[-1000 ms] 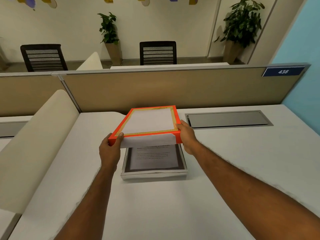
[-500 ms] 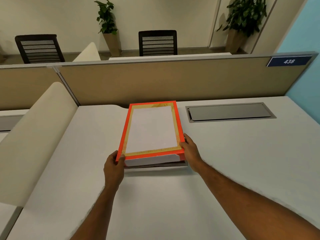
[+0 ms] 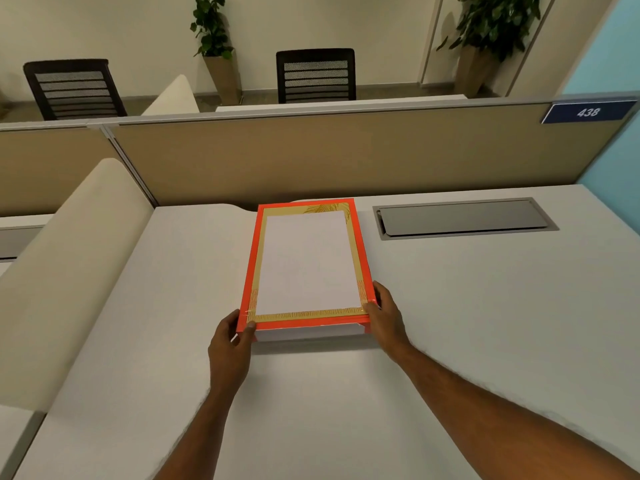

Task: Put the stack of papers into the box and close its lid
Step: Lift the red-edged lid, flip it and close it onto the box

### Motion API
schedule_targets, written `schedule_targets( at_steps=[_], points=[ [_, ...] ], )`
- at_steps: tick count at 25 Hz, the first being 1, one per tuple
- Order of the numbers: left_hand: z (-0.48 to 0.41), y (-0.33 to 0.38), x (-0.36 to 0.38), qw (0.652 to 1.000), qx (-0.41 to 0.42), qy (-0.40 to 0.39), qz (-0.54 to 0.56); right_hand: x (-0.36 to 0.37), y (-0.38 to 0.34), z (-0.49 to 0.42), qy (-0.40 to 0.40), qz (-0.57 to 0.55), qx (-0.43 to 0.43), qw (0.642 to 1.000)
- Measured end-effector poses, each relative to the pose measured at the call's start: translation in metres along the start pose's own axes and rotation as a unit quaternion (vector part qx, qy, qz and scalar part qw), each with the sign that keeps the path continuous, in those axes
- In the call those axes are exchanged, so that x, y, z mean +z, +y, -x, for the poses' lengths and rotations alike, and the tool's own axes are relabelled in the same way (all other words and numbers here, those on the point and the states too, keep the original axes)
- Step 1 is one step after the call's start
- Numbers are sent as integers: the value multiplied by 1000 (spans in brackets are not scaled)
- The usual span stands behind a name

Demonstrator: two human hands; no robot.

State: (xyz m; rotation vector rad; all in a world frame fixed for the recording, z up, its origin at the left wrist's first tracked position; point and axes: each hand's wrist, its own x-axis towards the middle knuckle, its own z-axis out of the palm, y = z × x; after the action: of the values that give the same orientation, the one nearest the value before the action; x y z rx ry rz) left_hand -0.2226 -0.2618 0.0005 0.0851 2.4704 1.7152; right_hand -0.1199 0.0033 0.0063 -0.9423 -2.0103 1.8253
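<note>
The box's lid (image 3: 306,261), orange-rimmed with a gold border and a white centre panel, lies flat over the box on the white desk (image 3: 485,323). Only the box's pale front wall (image 3: 308,332) shows beneath the lid's near edge. The stack of papers is hidden under the lid. My left hand (image 3: 230,344) grips the lid's near left corner, thumb on top. At the near right corner, my right hand (image 3: 384,315) holds the lid with its fingers along the side.
A grey cable hatch (image 3: 464,218) is set into the desk to the right of the box. A tan partition (image 3: 311,157) runs along the back and a cream divider (image 3: 65,268) lines the left side. Two black chairs and potted plants stand beyond.
The lid was tilted up above the open box with the papers visible. It has come down flat over the box, and both hands followed it to the near corners.
</note>
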Motion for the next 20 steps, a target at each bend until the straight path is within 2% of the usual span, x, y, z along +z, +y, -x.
schedule_targets(
  at_steps=[3, 6, 8, 10, 12, 13, 15, 17, 20],
  points=[
    [0, -8, 3, 1000, -1, -4, -13, -2, 12, 2, -5, 61, -17, 998],
    [-8, -12, 3, 1000, -7, -4, -26, -8, 23, -3, 24, 218, -97, 971],
    [-20, -11, 3, 999, -9, 1, -43, -13, 23, -9, 37, 319, -197, 926],
    [-36, -7, 3, 996, 23, 10, -88, -17, 21, -19, 31, 408, -274, 871],
    [-52, 2, 6, 987, 79, 11, -141, -20, 21, -27, 11, 469, -314, 825],
    [-60, 8, 9, 980, 105, 8, -167, -21, 22, -30, -2, 483, -323, 814],
    [-75, 17, 18, 961, 163, -3, -226, -23, 24, -35, -29, 481, -335, 809],
    [-89, 21, 27, 933, 223, -30, -280, -22, 22, -43, -61, 453, -339, 823],
    [-107, 25, 41, 897, 260, -101, -343, -13, 5, -70, -108, 441, -309, 836]
  ],
)
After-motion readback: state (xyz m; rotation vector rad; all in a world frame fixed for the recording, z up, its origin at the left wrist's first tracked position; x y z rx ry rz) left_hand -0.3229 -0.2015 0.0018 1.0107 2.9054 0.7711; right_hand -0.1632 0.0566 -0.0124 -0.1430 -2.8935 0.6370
